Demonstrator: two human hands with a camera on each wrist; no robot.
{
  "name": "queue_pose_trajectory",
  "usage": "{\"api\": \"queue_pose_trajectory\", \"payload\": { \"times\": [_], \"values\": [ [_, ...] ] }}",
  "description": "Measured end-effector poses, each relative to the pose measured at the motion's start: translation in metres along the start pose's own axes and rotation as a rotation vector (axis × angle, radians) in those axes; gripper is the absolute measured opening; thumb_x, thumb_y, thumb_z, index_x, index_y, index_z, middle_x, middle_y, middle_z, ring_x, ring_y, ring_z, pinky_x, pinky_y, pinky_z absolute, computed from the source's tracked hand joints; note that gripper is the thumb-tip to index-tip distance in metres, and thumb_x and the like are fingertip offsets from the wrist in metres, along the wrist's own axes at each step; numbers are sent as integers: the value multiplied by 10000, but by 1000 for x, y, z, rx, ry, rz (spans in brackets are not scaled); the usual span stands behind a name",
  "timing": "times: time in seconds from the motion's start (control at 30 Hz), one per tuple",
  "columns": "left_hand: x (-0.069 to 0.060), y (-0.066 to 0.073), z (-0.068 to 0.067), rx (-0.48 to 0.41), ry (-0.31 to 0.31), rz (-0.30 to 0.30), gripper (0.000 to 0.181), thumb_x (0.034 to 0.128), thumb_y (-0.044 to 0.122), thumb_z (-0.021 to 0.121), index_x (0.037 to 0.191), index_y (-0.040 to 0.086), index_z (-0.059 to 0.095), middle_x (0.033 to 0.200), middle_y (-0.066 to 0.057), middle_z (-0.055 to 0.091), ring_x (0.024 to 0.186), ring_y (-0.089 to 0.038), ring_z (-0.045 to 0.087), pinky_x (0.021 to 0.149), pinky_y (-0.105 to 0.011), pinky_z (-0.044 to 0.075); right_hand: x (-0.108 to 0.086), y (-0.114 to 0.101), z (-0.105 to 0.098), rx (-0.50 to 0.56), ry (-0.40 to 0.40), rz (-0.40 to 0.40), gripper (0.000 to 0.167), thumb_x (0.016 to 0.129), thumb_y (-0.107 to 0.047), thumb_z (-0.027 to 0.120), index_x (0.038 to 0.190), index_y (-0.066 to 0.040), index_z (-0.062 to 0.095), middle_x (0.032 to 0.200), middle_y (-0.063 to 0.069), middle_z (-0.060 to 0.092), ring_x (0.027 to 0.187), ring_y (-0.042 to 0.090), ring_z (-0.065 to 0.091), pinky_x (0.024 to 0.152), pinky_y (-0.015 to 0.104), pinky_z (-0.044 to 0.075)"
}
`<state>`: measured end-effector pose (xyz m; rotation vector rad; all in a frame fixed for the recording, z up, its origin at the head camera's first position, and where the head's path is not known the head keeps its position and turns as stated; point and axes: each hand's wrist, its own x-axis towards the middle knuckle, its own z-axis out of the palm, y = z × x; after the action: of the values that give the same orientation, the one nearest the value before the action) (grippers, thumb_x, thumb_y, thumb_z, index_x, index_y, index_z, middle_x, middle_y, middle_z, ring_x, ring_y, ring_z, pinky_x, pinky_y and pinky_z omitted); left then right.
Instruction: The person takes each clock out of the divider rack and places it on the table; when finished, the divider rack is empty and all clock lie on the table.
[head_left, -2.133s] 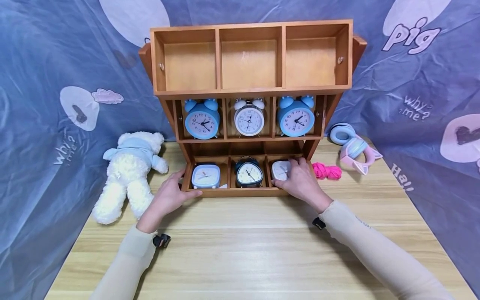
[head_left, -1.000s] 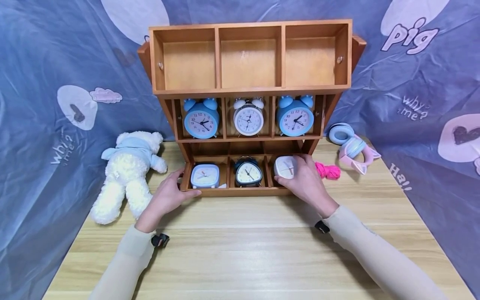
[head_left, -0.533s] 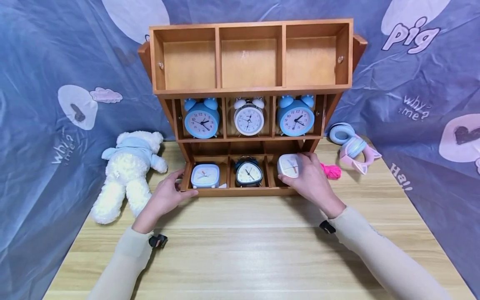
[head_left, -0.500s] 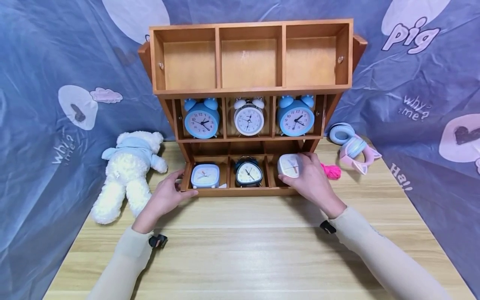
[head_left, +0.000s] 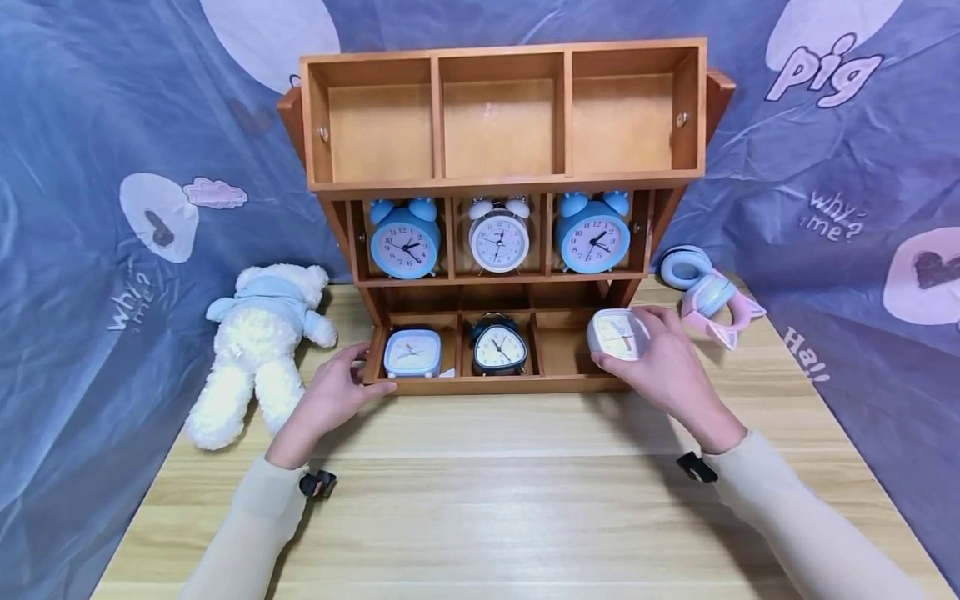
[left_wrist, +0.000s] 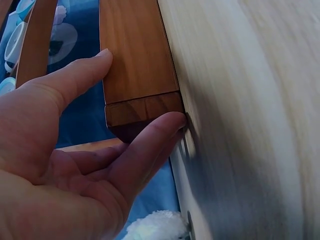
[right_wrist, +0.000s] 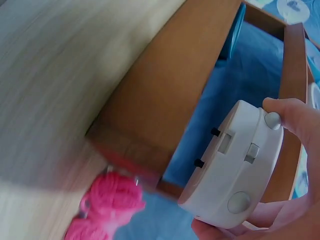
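Observation:
A small white square clock (head_left: 619, 334) is gripped by the right hand (head_left: 669, 367) over the right end of the bottom row of a wooden shelf (head_left: 510, 182). In the right wrist view the clock (right_wrist: 232, 165) is tilted above the box, with thumb and fingers round its edges. The left hand (head_left: 330, 406) holds the shelf's lower left corner; in the left wrist view its thumb and fingers lie on either side of the wooden end (left_wrist: 142, 107). A light blue square clock (head_left: 412, 352) and a dark triangular clock (head_left: 499, 347) stand in the bottom left and middle compartments.
The middle row holds a blue clock (head_left: 405, 242), a white clock (head_left: 498, 240) and another blue clock (head_left: 594, 238). A white teddy bear (head_left: 258, 342) lies left. Headphones (head_left: 708, 296) lie right of the shelf; pink yarn (right_wrist: 112, 197) lies beside its right end.
The right hand has lifted the white clock from the bottom right compartment and moved it to the right. The left hand has stayed at the shelf corner.

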<state>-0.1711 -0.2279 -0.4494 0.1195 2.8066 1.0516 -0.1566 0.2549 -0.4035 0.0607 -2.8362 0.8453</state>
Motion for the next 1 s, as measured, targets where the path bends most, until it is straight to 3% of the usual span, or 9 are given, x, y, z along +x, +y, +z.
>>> {"api": "queue_pose_trajectory", "payload": {
  "times": [0.07,0.23,0.5,1.0],
  "values": [
    [0,0,0,-3,-6,-2,965,977,434,884,1690,-16,415,1477,-301,692,1303,-442,720,976,-543,634,-2,7,-7,5,20,-15,933,847,-383,949,1537,106,554,1579,359,489,1407,597,524,1101,752,468],
    [1,0,-1,-10,-10,3,963,984,434,878,1691,-23,410,1522,-299,660,1327,-448,704,996,-551,628,-7,22,-20,1,37,-32,957,823,-357,961,1532,132,545,1591,377,472,1494,622,445,1168,783,402],
    [0,-4,0,0,4,23,944,980,430,885,1671,-31,438,1490,-304,680,1285,-441,727,977,-546,631,-19,40,-30,-35,46,-27,972,815,-353,960,1551,120,535,1573,408,468,1332,615,539,1069,774,458],
    [-1,-4,-1,5,3,37,938,985,428,881,1665,-45,441,1445,-303,708,1271,-437,733,988,-553,625,-32,66,-30,-31,46,-9,973,811,-289,963,1583,104,520,1557,439,464,1259,605,555,985,750,472]
  ]
}}
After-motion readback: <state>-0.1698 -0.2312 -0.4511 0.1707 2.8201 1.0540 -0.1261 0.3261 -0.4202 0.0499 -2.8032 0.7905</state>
